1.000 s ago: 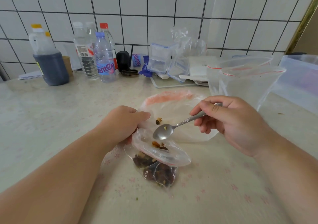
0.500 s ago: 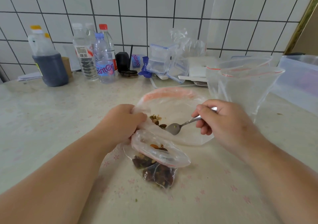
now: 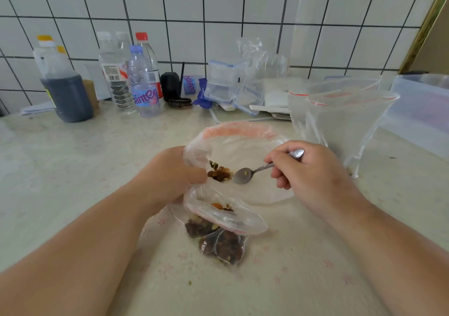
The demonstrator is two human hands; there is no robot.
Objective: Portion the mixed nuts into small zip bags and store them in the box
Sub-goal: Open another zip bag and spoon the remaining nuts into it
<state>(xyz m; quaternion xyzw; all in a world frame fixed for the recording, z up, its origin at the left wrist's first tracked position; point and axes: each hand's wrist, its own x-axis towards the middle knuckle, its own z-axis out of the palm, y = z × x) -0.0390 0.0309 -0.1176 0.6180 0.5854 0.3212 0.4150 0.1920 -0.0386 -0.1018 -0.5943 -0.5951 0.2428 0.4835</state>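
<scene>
The last brown mixed nuts (image 3: 219, 173) lie in the large clear bag (image 3: 243, 145), just left of my metal spoon (image 3: 243, 176). My right hand (image 3: 308, 172) grips its handle; my left hand (image 3: 170, 170) pinches both bags' rims, the small clear zip bag (image 3: 223, 225) nearest me.

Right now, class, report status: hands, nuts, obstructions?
Left hand grips both bag mouths. Right hand holds spoon beside nuts in large bag. Nothing blocking.

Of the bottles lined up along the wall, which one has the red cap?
The red-capped bottle stands rearmost in the clear cluster, behind the blue-capped bottle. The clear bottle beside them has a whitish cap, and the dark jug has a yellow one.
</scene>
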